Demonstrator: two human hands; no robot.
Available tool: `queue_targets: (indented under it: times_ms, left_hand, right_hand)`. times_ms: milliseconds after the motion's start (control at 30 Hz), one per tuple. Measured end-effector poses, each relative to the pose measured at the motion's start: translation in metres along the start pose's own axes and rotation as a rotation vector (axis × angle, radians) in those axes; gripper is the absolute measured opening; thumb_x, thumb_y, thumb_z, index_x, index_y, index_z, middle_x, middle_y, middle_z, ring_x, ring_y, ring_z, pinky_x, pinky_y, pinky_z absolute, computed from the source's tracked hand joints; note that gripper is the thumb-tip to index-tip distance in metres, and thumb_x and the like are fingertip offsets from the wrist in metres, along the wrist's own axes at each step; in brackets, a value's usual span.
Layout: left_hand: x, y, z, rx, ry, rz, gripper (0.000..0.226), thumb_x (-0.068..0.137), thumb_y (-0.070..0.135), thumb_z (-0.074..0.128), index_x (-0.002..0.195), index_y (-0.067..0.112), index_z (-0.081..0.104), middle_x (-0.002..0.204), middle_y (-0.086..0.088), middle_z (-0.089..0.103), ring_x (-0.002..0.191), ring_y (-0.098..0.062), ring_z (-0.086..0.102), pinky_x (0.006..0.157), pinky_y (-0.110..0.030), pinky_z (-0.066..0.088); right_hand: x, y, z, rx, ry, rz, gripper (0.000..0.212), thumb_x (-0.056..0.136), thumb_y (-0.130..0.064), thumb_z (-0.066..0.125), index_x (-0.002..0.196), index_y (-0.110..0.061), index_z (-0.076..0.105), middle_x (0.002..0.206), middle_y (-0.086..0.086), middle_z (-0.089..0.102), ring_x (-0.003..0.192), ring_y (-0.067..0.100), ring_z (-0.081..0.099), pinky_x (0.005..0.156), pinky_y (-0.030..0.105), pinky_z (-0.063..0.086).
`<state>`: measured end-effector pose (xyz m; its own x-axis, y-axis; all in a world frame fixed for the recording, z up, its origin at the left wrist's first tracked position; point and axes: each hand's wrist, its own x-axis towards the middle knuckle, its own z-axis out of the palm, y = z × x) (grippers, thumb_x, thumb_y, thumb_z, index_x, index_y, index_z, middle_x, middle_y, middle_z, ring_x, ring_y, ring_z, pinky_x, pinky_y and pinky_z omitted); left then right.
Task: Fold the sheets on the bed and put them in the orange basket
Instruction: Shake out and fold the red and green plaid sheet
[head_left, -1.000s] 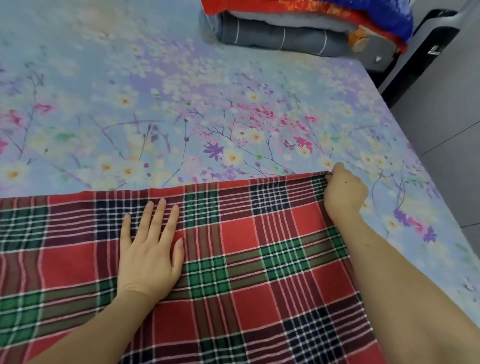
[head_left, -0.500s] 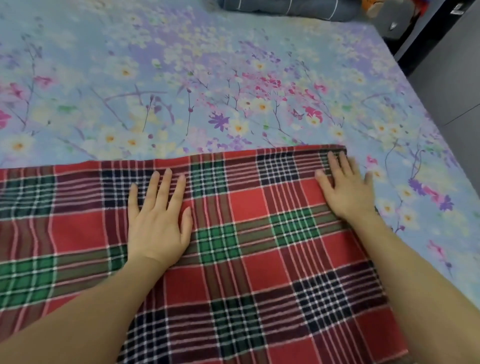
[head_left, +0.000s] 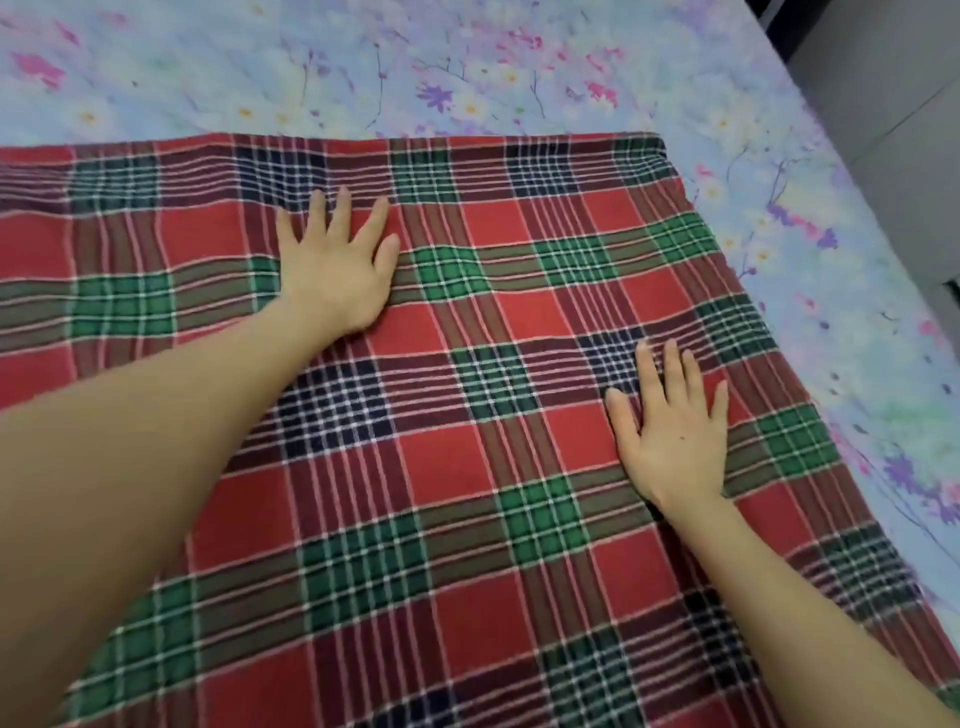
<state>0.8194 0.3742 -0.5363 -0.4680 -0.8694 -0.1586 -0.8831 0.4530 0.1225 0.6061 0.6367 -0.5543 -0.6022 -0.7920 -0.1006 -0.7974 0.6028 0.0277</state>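
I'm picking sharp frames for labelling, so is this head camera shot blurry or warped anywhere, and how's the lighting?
Head view: soft, even light, no glare, faint shadows beside the left hand and right hand; mild blur softens the plaid sheet and floral bedsheet; the wide-angle lens bows the plaid's stripes and enlarges the near left forearm.

A red, green and navy plaid sheet (head_left: 519, 467) lies spread flat on the bed (head_left: 208, 78).

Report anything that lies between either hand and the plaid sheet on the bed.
Nothing visible does: the left hand and the right hand lie flat, fingers straight, directly on the plaid sheet, which is spread over the floral bed.
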Motion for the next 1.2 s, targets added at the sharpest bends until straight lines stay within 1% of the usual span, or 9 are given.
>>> queue_targets:
  times_ms: [100,200,300,467,633,733,867,1033,1200]
  left_hand:
    - [-0.098,-0.001,-0.001,0.016,0.157,0.120,0.057,0.097,0.050,0.009,0.150,0.028,0.016,0.156,-0.012,0.017,0.144,-0.036,0.010,0.113,-0.059,0.005]
    - [-0.213,-0.012,0.011,0.054,0.090,0.236,0.057,0.096,0.050,0.014,0.148,0.029,0.023,0.153,-0.010,0.027,0.143,-0.035,0.018,0.112,-0.061,0.011]
    - [-0.325,-0.037,0.027,0.080,-0.052,0.094,0.057,0.094,0.050,0.020,0.145,0.028,0.032,0.148,-0.011,0.037,0.138,-0.036,0.028,0.109,-0.061,0.021]
    - [-0.481,-0.065,0.028,0.016,-0.272,-0.116,0.069,0.094,0.055,0.011,0.129,0.018,0.057,0.128,-0.021,0.057,0.116,-0.049,0.052,0.089,-0.063,0.043]
    - [-0.571,-0.076,0.023,-0.038,-0.365,-0.283,0.059,0.079,0.038,0.050,0.125,0.001,0.058,0.122,-0.031,0.056,0.109,-0.055,0.052,0.082,-0.062,0.047]
    - [-0.617,-0.070,0.030,-0.051,-0.369,-0.383,0.063,0.083,0.029,0.067,0.136,0.003,0.046,0.137,-0.030,0.044,0.122,-0.052,0.042,0.089,-0.058,0.045]
    - [-0.662,-0.054,0.032,-0.064,-0.407,-0.404,0.071,0.093,0.040,0.050,0.150,0.014,0.016,0.156,-0.014,0.017,0.140,-0.036,0.021,0.099,-0.045,0.041]
    - [-0.706,-0.051,0.051,-0.390,-0.157,-0.636,0.063,0.076,0.014,0.072,0.128,-0.002,0.040,0.111,-0.032,0.054,0.100,-0.048,0.051,0.087,-0.056,0.043]
    - [-0.745,-0.027,0.056,-0.581,-0.103,-1.015,0.047,0.080,0.019,0.072,0.114,-0.005,0.051,0.113,-0.030,0.059,0.105,-0.048,0.054,0.091,-0.052,0.042]
  right_hand:
    - [-0.005,-0.002,-0.015,-0.002,-0.155,0.041,0.070,0.091,-0.066,0.003,0.151,-0.031,-0.001,0.160,0.004,-0.002,0.147,0.020,-0.005,0.117,0.052,-0.001]
    - [-0.034,-0.014,-0.039,0.026,-0.179,0.080,0.062,0.094,-0.061,0.004,0.151,-0.035,0.001,0.160,0.005,0.003,0.147,0.024,0.002,0.117,0.053,0.002]
    - [-0.119,-0.019,-0.057,0.077,-0.061,0.019,0.067,0.091,-0.058,0.000,0.150,-0.031,0.016,0.156,0.005,0.021,0.144,0.025,0.019,0.117,0.049,0.011]
    - [-0.302,0.021,-0.052,0.128,-0.309,0.106,0.080,0.083,-0.064,-0.006,0.148,-0.030,0.026,0.152,0.003,0.032,0.141,0.023,0.030,0.116,0.047,0.018]
    - [-0.439,0.068,-0.042,-0.010,-0.616,0.178,0.074,0.086,-0.065,-0.009,0.151,-0.032,0.006,0.159,0.001,0.010,0.146,0.021,0.015,0.117,0.046,0.014]
    - [-0.497,0.079,-0.035,-0.038,-0.775,0.152,0.065,0.099,-0.052,0.019,0.150,-0.028,-0.012,0.159,0.006,-0.010,0.147,0.026,-0.002,0.117,0.051,0.010]
    - [-0.544,0.080,-0.032,-0.007,-0.739,0.152,0.065,0.100,-0.045,0.029,0.151,-0.026,-0.008,0.159,0.009,-0.007,0.147,0.027,0.002,0.116,0.049,0.014]
    - [-0.580,0.109,-0.027,0.234,-0.418,0.327,0.050,0.095,-0.026,0.050,0.142,-0.014,0.039,0.137,0.010,0.053,0.117,0.030,0.055,0.091,0.040,0.048]
    - [-0.590,0.175,-0.025,0.312,-0.320,0.593,0.049,0.094,-0.018,0.052,0.139,-0.002,0.039,0.132,0.023,0.052,0.115,0.040,0.053,0.090,0.045,0.045]
